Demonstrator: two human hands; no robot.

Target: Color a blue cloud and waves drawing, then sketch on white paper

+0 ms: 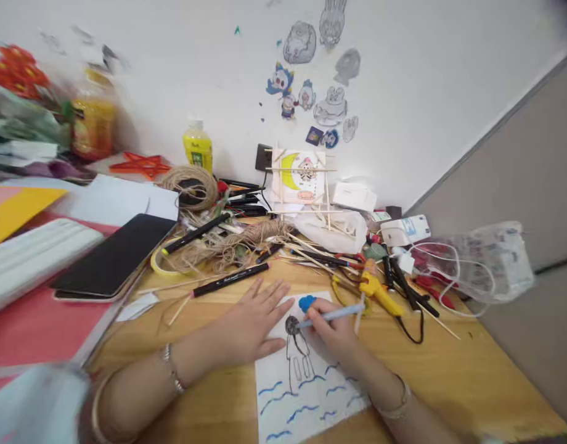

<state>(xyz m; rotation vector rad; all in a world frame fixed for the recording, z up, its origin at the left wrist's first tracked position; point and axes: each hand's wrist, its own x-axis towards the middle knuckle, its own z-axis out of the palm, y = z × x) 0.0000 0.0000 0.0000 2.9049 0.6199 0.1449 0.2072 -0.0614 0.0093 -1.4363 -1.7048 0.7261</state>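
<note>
A sheet of white paper [283, 425] lies on the wooden table, with a figure [299, 357] outlined in black and blue wavy lines drawn on it. The figure's round head is filled in dark. My left hand [246, 324] rests flat at the paper's left edge, fingers spread, holding nothing. In my right hand [334, 330] is a slim light-blue pen [341, 312], its tip at the drawn head. A blue cloud-like patch [306, 302] shows just above my right fingers; whether it is drawn or loose I cannot tell.
Beyond the paper lie a black marker [230, 280], twine [246, 240], thin sticks and a yellow glue gun [378, 288]. A stick frame [327, 191] leans by the wall. Black tablet-like slab [117, 256] and coloured papers are at left; a clear plastic bag [500, 262] is at right.
</note>
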